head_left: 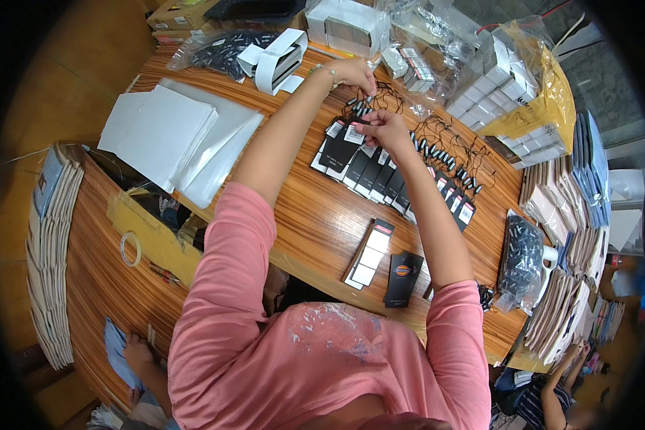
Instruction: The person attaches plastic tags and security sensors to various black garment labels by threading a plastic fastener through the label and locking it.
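Observation:
A row of overlapping black hang tags with white label stickers lies across the wooden table. Black string loops with small dark toggles fan out from their far ends. My left hand reaches over the far left end of the row, fingertips pinched together on a thin black cord. Just nearer, my right hand has thumb and forefinger closed at the stickered top of a black tag. Closer to me lie a small stack of cards with white labels and separate black tags with a coloured emblem.
White sheets and clear plastic sleeves lie at left. Bagged black toggles, a white box and bagged small white boxes stand behind. Bundled paper stacks line the right edge. Another person's hand is lower left.

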The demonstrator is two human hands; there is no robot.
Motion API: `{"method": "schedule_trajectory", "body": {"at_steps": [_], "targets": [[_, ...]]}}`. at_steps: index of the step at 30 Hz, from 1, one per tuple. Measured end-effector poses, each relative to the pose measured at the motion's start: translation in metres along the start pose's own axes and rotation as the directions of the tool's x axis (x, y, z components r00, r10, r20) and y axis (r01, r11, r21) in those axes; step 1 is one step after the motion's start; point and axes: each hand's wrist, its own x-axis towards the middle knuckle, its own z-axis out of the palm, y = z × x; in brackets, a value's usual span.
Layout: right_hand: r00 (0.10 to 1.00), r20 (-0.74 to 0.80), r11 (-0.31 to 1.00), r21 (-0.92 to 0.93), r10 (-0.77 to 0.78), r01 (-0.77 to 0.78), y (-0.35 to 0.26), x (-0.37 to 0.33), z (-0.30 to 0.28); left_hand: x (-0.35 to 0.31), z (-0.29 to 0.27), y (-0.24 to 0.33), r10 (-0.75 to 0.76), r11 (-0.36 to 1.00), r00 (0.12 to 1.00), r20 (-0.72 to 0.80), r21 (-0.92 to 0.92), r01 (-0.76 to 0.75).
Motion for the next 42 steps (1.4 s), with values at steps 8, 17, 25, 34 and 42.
{"method": "schedule_trajectory", "body": {"at_steps": [8,17,25,34,42], "targets": [[0.955,-0.041,0.636,-0.754,-0.294,0.164,0.004,-0.004,0.012,0.003,0.005,-0.008,-0.066,0.998,0.998,0.006,0.011,0.066],[0.789,-0.021,0.560,-0.716,-0.614,0.416,-0.006,-0.030,-0.011,0.012,0.024,-0.039,0.235,0.955,0.922,-0.307,0.249,-0.161],[0.963,-0.207,0.904,-0.423,-0.171,0.070,0.000,-0.240,-0.129,-0.100,0.115,0.128,0.625,0.751,0.706,-0.332,0.503,-0.428],[0.938,-0.133,0.587,-0.805,-0.319,0.086,0.061,-0.331,-0.129,-0.188,0.272,0.149,0.404,0.581,0.911,-0.079,0.791,-0.189],[0.944,-0.247,0.859,-0.507,-0.219,0.067,0.083,-0.332,-0.136,-0.199,0.285,0.154,0.237,0.808,0.942,-0.236,0.586,-0.057]]}}
